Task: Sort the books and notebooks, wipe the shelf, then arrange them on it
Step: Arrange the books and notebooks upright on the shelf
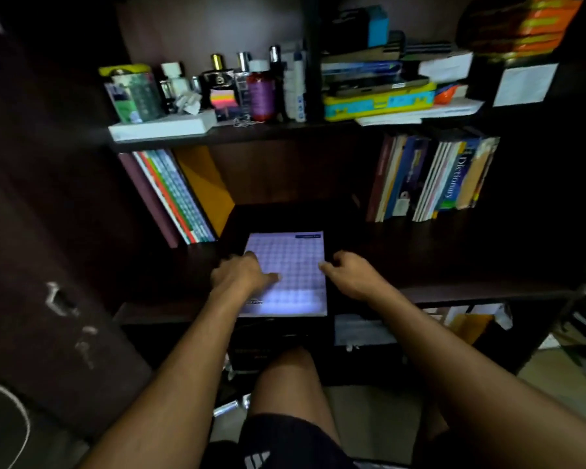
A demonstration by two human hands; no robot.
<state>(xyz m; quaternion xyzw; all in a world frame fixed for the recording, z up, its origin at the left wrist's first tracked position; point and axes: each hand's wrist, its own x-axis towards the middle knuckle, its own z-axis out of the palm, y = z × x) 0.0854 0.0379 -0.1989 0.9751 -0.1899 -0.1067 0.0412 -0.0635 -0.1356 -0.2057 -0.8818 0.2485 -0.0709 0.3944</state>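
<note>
From the head camera, the middle shelf (454, 292) of a dark bookcase was partly filled. A leaning row of notebooks (170, 198) stood at its left end, and upright books (430, 177), one marked Dictionary, stood at its right. Between the two groups the board was bare apart from a dark stack (278, 218) lying flat at the front edge, with a pale checked notebook (290, 265) on top.

The left hand (242, 274) lay on the notebook's left edge, thumb stretched across the cover; its fingers seemed to curl over the side, though the dim light hid them. The right hand (347, 274) sat at the right edge with fingers bent round it, so both hands appeared to hold the notebook by its sides.

On the shelf above stood bottles (244, 86) and a flat pile of books and papers (379, 93), unsorted as far as could be seen. More papers (362, 330) lay on the shelf below.

As a judgement, sorting looked well advanced, with two upright groups in place. Arranging was under way; the flat stack and the upper pile were left. No cloth was in view, and whether the shelf had been wiped could not be told.
</note>
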